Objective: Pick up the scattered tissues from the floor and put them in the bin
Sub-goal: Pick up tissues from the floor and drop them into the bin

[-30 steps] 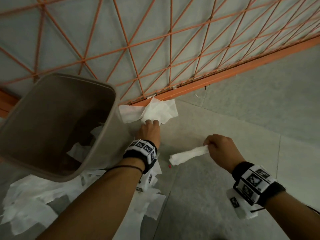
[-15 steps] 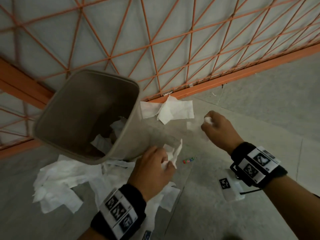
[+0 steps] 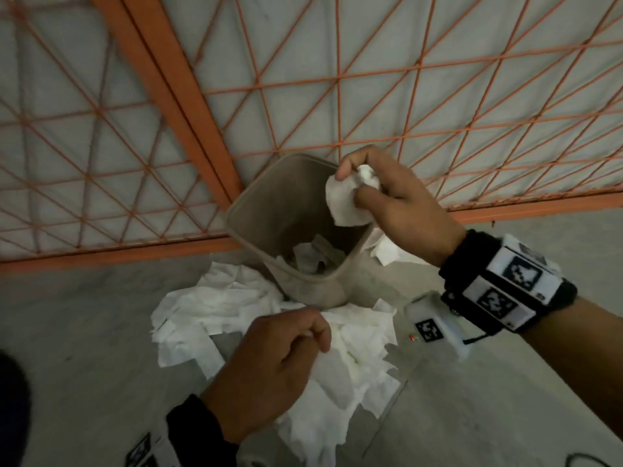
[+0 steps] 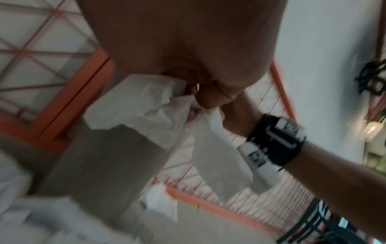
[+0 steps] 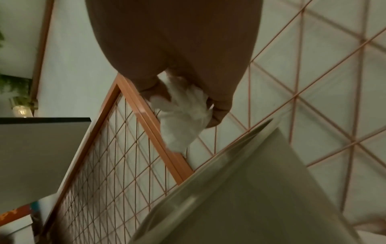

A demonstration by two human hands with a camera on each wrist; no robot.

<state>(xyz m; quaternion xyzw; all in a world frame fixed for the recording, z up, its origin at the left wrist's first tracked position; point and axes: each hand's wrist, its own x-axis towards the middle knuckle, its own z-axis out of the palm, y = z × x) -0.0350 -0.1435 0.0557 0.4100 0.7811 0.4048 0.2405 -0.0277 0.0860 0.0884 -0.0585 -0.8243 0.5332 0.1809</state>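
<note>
A grey-beige bin (image 3: 242, 210) stands on the floor by the fence, with several white tissues in its bottom. My right hand (image 3: 352, 185) grips a crumpled tissue (image 3: 344, 203) just above the bin's far right rim; the right wrist view shows my right hand (image 5: 185, 102) curled around that tissue (image 5: 181, 122) over the bin (image 5: 250, 198). Nearer me, my left hand (image 3: 317, 335) hovers over a pile of tissues (image 3: 219, 311) in front of the bin. In the left wrist view my left hand (image 4: 200, 99) pinches a white tissue (image 4: 146, 105) beside the bin (image 4: 104, 156).
An orange lattice fence (image 3: 337, 89) with a thick orange post (image 3: 161, 79) runs right behind the bin. Another tissue (image 3: 387, 252) lies to the bin's right. A tiny red object (image 3: 413, 338) lies on the grey floor, and a dark cable (image 3: 586, 461) at bottom right.
My right hand has carried its tissue left and up, from the floor to above the bin. My left hand has drawn back over the pile with a tissue. My view has swung left.
</note>
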